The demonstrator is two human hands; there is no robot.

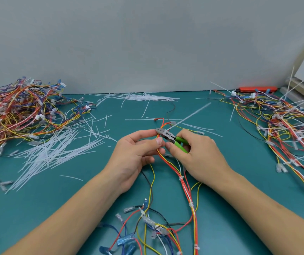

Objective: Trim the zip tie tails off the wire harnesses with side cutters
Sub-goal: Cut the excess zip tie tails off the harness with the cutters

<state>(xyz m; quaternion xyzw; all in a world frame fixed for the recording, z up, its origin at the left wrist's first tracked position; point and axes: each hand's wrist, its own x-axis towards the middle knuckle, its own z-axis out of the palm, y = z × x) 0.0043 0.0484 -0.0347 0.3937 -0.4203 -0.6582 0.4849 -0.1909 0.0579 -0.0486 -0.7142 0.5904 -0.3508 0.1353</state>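
Wall (147,43): plain grey, rising straight off the far edge of the bench.
Bench (239,172): teal mat running edge to edge; the widest bare stretches lie at the near left and to the right of the right forearm.
Left heap (18,111): tangled harnesses piled against the far left edge, spilling toward the middle.
Right heap (285,129): harnesses with long white tails sticking out, along the right edge, with an orange tool (257,88) at the wall behind them.
Cut tails (55,151): a fan of white strips between the left heap and the left forearm, more scattered along the far edge.
Harness in work (182,179): red, orange and yellow wires running from the near edge up between both hands, at bench centre.
Left hand (136,153): fingers curled round the wire bundle, thumb and forefinger pinching it just beside the cutter tip.
Right hand (197,155): wrapped round the green handles of the side cutters (167,135).
Zip tie tail (189,115): white, slanting up and right from the cutter nose; whether the blades have closed on it cannot be told.
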